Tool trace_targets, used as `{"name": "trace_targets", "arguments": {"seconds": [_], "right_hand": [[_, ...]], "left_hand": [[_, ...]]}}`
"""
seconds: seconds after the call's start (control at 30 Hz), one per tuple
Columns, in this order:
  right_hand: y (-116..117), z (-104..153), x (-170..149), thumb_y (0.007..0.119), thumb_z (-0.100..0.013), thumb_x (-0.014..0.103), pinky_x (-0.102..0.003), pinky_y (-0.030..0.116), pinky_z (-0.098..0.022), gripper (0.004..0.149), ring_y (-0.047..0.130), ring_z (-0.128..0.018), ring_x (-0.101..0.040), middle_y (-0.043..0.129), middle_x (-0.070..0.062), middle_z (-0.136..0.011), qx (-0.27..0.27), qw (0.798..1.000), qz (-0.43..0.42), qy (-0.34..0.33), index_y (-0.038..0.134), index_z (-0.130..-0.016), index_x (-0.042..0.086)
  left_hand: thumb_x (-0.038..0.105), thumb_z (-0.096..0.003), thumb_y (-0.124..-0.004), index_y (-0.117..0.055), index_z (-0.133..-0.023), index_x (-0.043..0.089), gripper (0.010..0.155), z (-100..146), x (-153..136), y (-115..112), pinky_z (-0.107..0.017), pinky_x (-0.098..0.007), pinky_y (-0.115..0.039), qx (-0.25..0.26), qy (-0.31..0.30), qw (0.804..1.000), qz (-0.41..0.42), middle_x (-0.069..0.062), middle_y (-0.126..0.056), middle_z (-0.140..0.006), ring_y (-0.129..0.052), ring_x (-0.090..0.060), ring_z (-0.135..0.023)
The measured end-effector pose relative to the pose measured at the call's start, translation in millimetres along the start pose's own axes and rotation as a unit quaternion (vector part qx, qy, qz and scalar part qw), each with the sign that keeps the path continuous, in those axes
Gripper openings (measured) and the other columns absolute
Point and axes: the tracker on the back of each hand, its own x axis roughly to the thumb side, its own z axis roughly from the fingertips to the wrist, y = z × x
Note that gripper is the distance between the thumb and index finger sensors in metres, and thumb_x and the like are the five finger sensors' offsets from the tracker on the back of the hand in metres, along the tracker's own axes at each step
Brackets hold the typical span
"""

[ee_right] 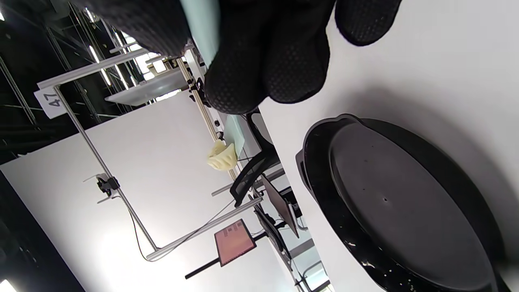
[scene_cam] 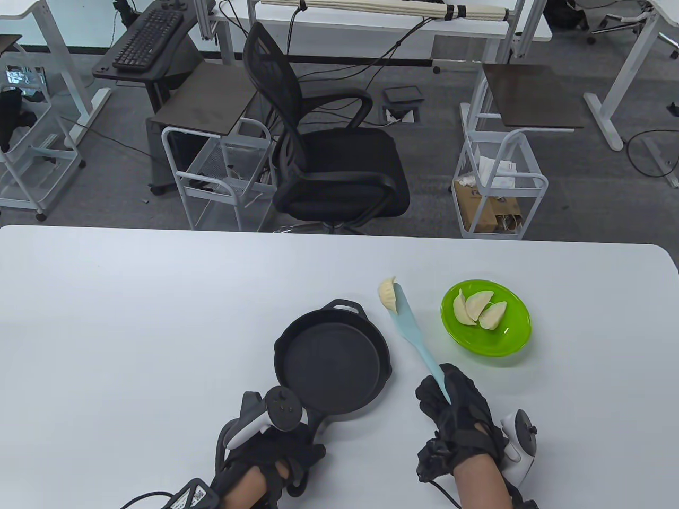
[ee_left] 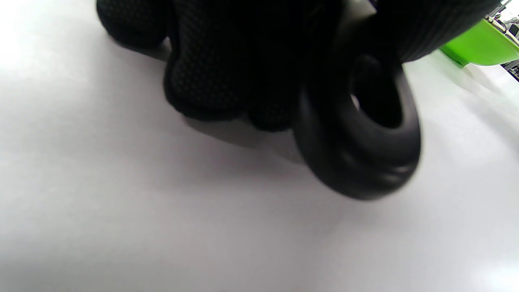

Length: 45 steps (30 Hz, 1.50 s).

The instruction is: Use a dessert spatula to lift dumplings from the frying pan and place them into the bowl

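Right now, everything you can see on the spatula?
The spatula is pale blue, looks like silicone, with a slim handle widening to a flat blade. The right hand grips its handle end; the blade points away, between frying pan and bowl. One dumpling sits at the blade's tip.

Left hand point(scene_cam: 276, 450), gloved, at the table's near edge, fingers point(ee_left: 211, 81) curled round the pan handle point(ee_left: 361, 138); tracker on its back. Right hand point(scene_cam: 456, 419), gloved, further right, fingers point(ee_right: 263, 61) closed round the spatula point(scene_cam: 419, 339) handle, held raised and pointing away; tracker at its outer side. Both forearms enter from below.
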Motion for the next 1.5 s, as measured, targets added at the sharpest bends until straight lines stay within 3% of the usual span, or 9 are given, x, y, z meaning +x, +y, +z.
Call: {"name": "trace_targets", "arguments": {"seconds": [0.7,1.2,1.5], "right_hand": [[-17.5,13.7,6.0,0.065,-0.06,0.042,-0.059,0.046,-0.076,0.06,0.065,-0.093,-0.037,0.069,-0.006,-0.098,-0.125,0.991,-0.044,-0.035,0.034,-0.106,0.019],[-26.2,15.1,8.5,0.064,-0.06,0.042,-0.059,0.043,-0.077,0.063,0.059,-0.096,-0.039,0.062,-0.007,-0.102,-0.161,0.984,-0.057,-0.05,0.027,-0.106,0.019],[-31.3,13.6,10.7,0.066,-0.061,0.044,-0.06,0.039,-0.077,0.066,0.051,-0.098,-0.042,0.052,-0.012,-0.106,-0.182,0.98,-0.02,-0.079,0.024,-0.107,0.024]], "left_hand": [[0.066,-0.0459,-0.075,-0.069,-0.097,0.022,0.068,0.1,-0.1,0.1,-0.06,-0.052,-0.069,-0.002,-0.001,1.0,0.002,0.008,-0.105,-0.06,-0.1,-0.02,-0.049],[0.066,-0.046,-0.075,-0.069,-0.097,0.022,0.068,0.1,-0.2,0.2,-0.06,-0.052,-0.069,-0.002,-0.001,1.0,0.002,0.008,-0.105,-0.06,-0.1,-0.02,-0.05],[0.066,-0.0459,-0.075,-0.069,-0.097,0.022,0.068,0.1,-0.2,0.2,-0.06,-0.052,-0.069,-0.002,-0.001,1.0,0.002,0.008,-0.105,-0.06,-0.1,-0.02,-0.049]]}}
